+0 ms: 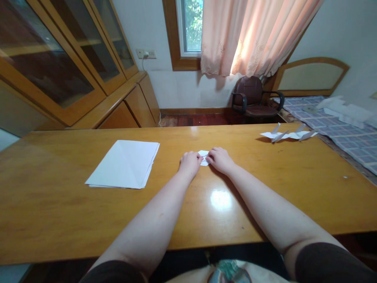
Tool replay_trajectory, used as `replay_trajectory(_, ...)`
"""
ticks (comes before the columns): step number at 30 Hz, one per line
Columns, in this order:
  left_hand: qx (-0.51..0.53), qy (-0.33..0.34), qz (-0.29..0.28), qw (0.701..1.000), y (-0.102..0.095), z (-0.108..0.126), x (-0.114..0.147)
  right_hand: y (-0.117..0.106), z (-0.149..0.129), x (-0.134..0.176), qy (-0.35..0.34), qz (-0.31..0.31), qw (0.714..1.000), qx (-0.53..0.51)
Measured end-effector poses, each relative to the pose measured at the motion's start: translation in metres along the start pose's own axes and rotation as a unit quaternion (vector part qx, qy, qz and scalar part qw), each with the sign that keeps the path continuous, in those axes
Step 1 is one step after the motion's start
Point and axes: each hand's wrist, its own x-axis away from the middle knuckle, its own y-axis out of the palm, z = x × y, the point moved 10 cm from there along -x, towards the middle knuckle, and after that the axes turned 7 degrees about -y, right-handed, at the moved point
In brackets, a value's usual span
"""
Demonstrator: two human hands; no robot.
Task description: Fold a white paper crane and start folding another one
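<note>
White-walled room (176,90), glossy yellow-brown wooden table (200,230): a small folded white paper (204,160) lies mid-table

Daylight reaches the room past a brown-framed glass window (193,25) at 12 o'clock and a floral-patterned pink curtain (253,35) near 1 o'clock, all directions read from the small folded white paper. A brown wooden cabinet with glass doors (88,43) stands between 10 and 11 o'clock. Beyond the table's far edge, a dark-brown padded armchair (250,94) sits at 1 o'clock, and a bed with a blue-grey checked cover (338,131) lies between 2 and 3.

At the centre, a person's left hand (190,162) rests at 9 o'clock on the paper, thumb and fingertips drawn together in a narrow pinch on its edge. The right hand (220,159), at 3 o'clock, pinches the opposite edge, its fingers curled. Both partly cover the paper; its exact folds cannot be told.

A stack of flat white paper sheets (125,165) lies at 9 o'clock, well apart from the left hand. A row of angular folded white paper shapes (288,136) stands between 2 and 3 o'clock, close to the table's far edge.
</note>
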Motion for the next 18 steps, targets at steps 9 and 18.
replay_trajectory(9, 0.003, 0.081, -0.02, 0.997, -0.006, 0.018, 0.013, 0.001, -0.002, 0.001, -0.083, -0.008, 0.992, -0.095)
replay_trajectory(18, 0.007, 0.142, -0.029, 0.989, -0.008, 0.031, 0.015, -0.001, -0.005, 0.001, -0.085, -0.012, 0.993, -0.076)
